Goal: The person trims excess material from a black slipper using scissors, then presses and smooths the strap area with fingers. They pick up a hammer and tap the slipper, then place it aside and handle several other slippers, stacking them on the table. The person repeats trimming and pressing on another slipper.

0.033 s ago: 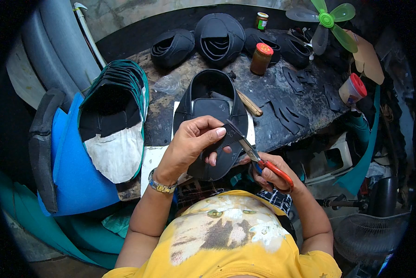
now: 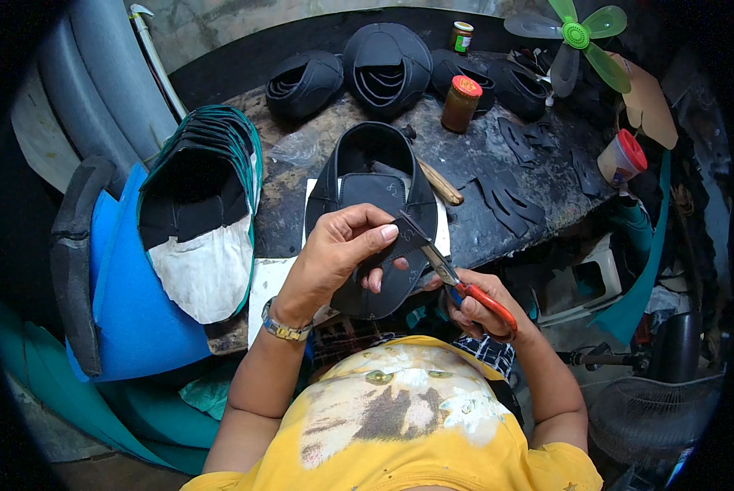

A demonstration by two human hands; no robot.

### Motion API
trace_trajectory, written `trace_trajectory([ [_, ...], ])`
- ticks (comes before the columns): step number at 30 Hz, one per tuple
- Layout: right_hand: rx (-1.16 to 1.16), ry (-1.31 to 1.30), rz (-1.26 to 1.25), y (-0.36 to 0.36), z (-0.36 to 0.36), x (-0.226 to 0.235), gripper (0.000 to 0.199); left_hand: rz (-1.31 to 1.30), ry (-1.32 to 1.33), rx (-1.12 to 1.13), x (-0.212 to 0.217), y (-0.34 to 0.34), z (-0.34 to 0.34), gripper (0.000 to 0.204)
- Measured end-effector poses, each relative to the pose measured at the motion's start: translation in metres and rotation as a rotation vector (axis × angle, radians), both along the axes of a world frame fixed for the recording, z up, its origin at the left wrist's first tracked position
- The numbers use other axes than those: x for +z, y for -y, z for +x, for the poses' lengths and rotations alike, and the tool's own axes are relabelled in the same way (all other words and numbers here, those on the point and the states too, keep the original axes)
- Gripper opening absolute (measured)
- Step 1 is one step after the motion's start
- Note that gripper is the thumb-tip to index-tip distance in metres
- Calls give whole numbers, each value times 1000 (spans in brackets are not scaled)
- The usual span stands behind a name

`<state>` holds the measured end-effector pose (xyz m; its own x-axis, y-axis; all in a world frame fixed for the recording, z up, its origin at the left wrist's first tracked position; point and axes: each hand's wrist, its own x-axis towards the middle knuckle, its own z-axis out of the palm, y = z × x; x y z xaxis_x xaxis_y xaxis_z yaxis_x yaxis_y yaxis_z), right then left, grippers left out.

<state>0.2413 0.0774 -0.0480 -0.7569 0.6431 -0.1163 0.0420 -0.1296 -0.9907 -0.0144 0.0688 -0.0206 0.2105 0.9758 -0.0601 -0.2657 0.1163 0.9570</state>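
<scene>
Trimming is the step in hand, by the look of it: the left hand (image 2: pixel 334 258) is pinching a small dark piece (image 2: pixel 405 237) between thumb and fingertips, fingers curled tight on it, just above the near end of the work table (image 2: pixel 301 217). The right hand (image 2: pixel 477 303) is closed around the red handles of one pair of scissors (image 2: pixel 457 282), and the blades are sitting at the right edge of the piece, slightly parted. The next move probably calls for keeping the piece steady and feeding it squarely into the blades, left fingertips staying clear of the cutting line.

Counting fast: one dark shoe upper (image 2: pixel 372 192) is lying flat on the table under the hands, with a wooden stick (image 2: pixel 440 182) just right of it. About four dark stacks of uppers (image 2: pixel 387 65) are sitting along the far edge; the rightmost ones are hard to separate. Two jars (image 2: pixel 460 102) are standing at the far side, one red-lidded cup (image 2: pixel 622 157) at far right, one green fan (image 2: pixel 578 37) above it. One teal-edged stack (image 2: pixel 207 188) is leaning at left.
</scene>
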Motion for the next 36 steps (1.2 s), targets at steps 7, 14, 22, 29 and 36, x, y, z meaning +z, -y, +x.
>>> trace_trajectory([
  [7,-130,-64,-93,3,2,-6,45,-15,94,-4,-1,-1,-5,15],
  [14,5,-1,-65,3,11,-3,58,-31,113,-3,-1,-2,-12,13],
  [22,42,-24,-104,2,17,-2,56,4,88,-8,-1,-2,-14,12],
  [29,31,6,-106,4,18,-2,56,17,31,-19,-3,-3,-18,18],
  [36,-152,153,70,13,14,2,44,8,49,5,-6,-4,-16,15],
])
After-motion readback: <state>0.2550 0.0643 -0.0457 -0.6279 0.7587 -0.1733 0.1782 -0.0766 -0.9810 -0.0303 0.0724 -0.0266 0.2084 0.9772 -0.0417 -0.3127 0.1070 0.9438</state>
